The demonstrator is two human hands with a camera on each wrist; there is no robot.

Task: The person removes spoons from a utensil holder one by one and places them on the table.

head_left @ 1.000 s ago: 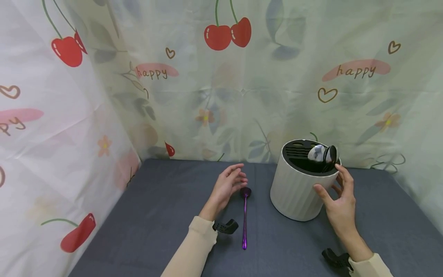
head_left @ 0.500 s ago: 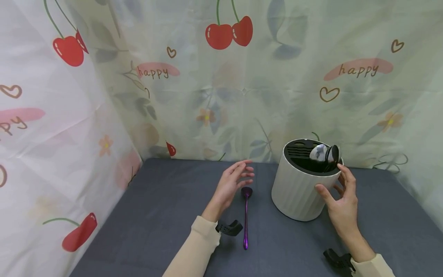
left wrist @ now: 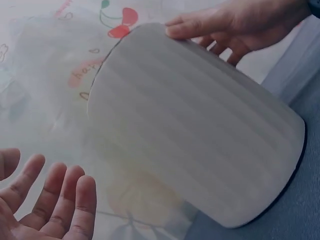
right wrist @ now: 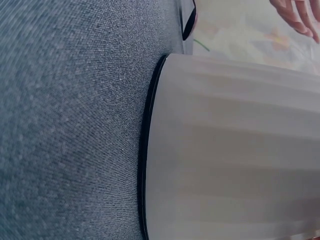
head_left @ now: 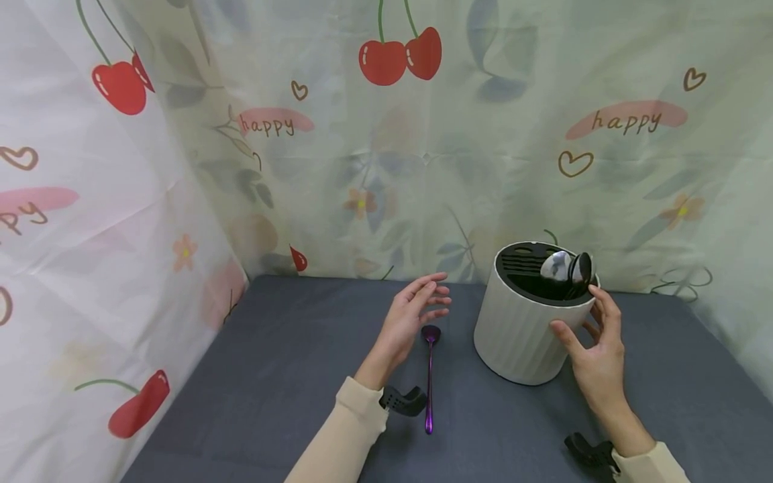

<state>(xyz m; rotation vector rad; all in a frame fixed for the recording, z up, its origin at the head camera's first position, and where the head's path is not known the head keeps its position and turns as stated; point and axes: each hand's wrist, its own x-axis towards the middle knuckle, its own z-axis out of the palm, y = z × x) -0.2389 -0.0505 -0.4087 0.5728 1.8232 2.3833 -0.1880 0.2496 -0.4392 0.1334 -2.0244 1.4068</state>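
Observation:
A white, ribbed utensil holder (head_left: pixel 519 335) with a black slotted top stands on the dark table. A silver spoon (head_left: pixel 555 267) and a black-looking one (head_left: pixel 582 270) poke out of its open compartment; their handles are hidden inside. My right hand (head_left: pixel 598 369) grips the holder's right side near the rim, thumb in front and index finger at the edge. Left of the holder lies a long-handled purple spoon (head_left: pixel 429 376), bowl away from me. Above and beside that spoon's bowl hovers my left hand (head_left: pixel 407 322), fingers loosely extended and holding nothing; the left wrist view shows its spread fingers (left wrist: pixel 52 200).
A dark grey cloth (head_left: pixel 290 349) covers the table. Behind it hangs a pale curtain (head_left: pixel 423 181) printed with cherries and leaves, and another panel (head_left: pixel 139 235) closes the left side. A thin loop of cord (head_left: pixel 682 282) shows at the back right.
My left hand has moved a little to the right and away from me, past the purple spoon's bowl. The right hand keeps its place on the utensil holder.

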